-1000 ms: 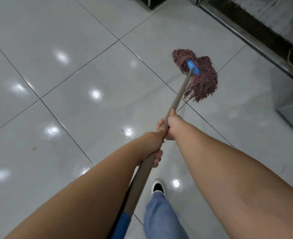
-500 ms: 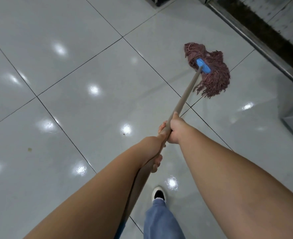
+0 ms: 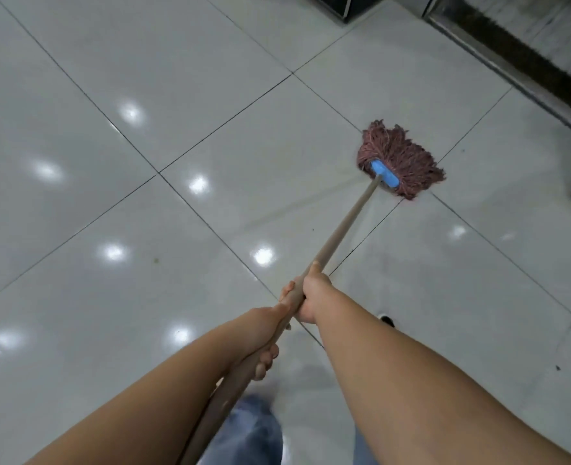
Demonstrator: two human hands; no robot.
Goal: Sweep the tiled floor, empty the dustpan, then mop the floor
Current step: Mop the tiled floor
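On the floor: glossy pale tiled floor (image 3: 210, 95) with dark grout lines, ceiling lights mirrored in it, and a few small dark specks.
Mop head: reddish-brown string mop head (image 3: 401, 156) lies flat on the tiles at upper right, its strands fanned away from the person, close to a grout crossing.
Clamp: a blue plastic clamp (image 3: 384, 173) joins the strands to the pole.
Handle: tan wooden mop handle (image 3: 344, 226) slants from the clamp down and left, passing between both forearms to the bottom edge.
Right hand: right hand (image 3: 312, 293) grips the handle higher up the pole, fingers wrapped around it, thumb lying along the shaft.
Left hand: left hand (image 3: 264, 333) grips the handle just below the right one, fingers curled under the pole, their tips showing beneath it.
Spacing: the two hands sit nearly touching on the shaft.
Legs: blue jeans (image 3: 254, 427), blurred, at the bottom edge; the tip of a dark shoe (image 3: 385, 319) shows beside the right forearm.
Far edge: a metal threshold strip (image 3: 512, 65) runs diagonally across the upper right corner.
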